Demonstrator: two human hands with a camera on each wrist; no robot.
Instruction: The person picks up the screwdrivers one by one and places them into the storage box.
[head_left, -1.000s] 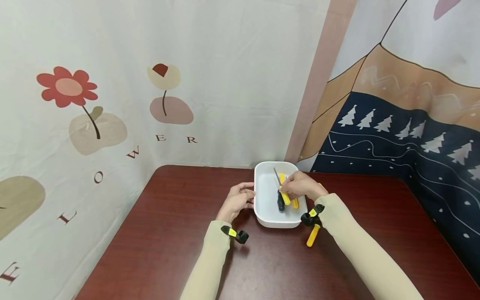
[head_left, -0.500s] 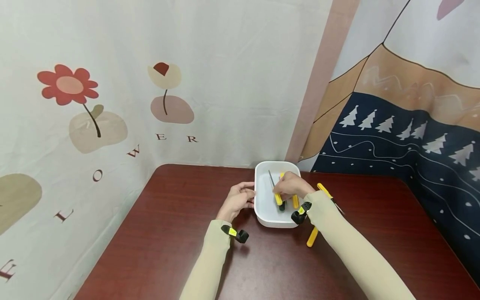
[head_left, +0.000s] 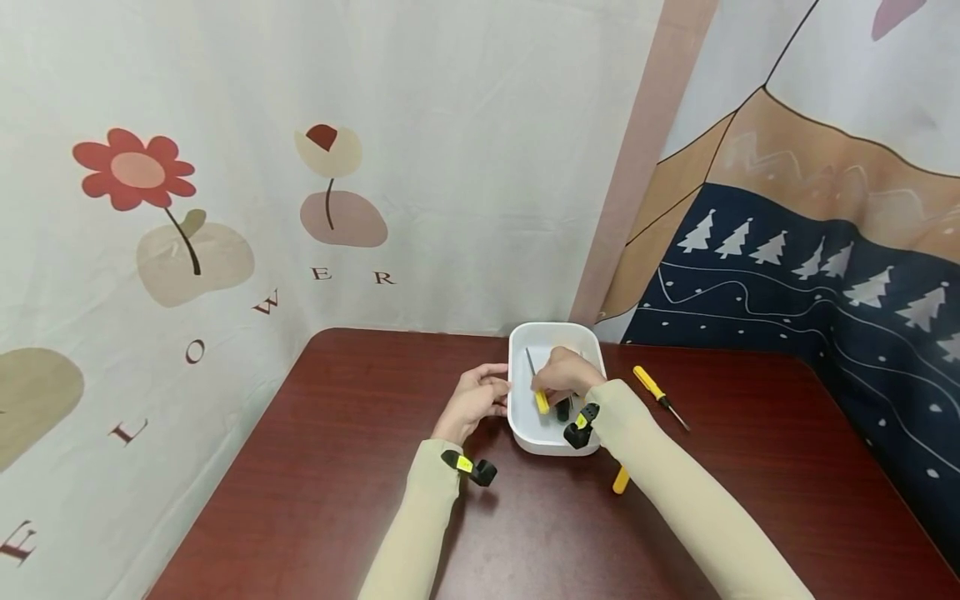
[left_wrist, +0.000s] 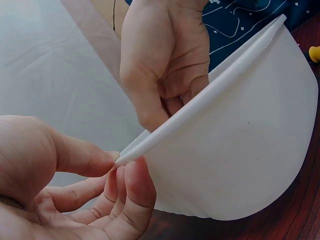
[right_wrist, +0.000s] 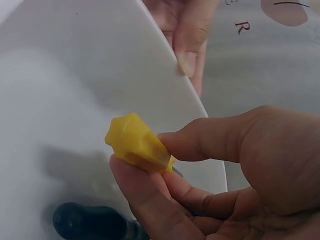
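Observation:
My left hand (head_left: 472, 402) pinches the left rim of a white plastic tub (head_left: 551, 442) between thumb and fingers, as the left wrist view confirms. Inside the tub, my right hand (head_left: 565, 372) holds a screwdriver (head_left: 542, 402) by its yellow handle, its thin metal shaft pointing away toward the far side. In the right wrist view the thumb and fingers pinch that yellow handle (right_wrist: 136, 142) above the tub's floor. A dark-handled tool (right_wrist: 90, 220) lies on the tub bottom close by. The right hand and wrist hide other contents of the tub.
To the right of the tub, a yellow-and-black screwdriver (head_left: 649, 383) lies on the dark red table (head_left: 360, 467). Another yellow handle (head_left: 621, 481) shows partly from under the right forearm. A printed curtain (head_left: 465, 167) hangs behind the table's far edge.
My right hand has moved left inside the tub with the yellow screwdriver. The screwdriver on the table at right has come into view. My left hand stays at the rim.

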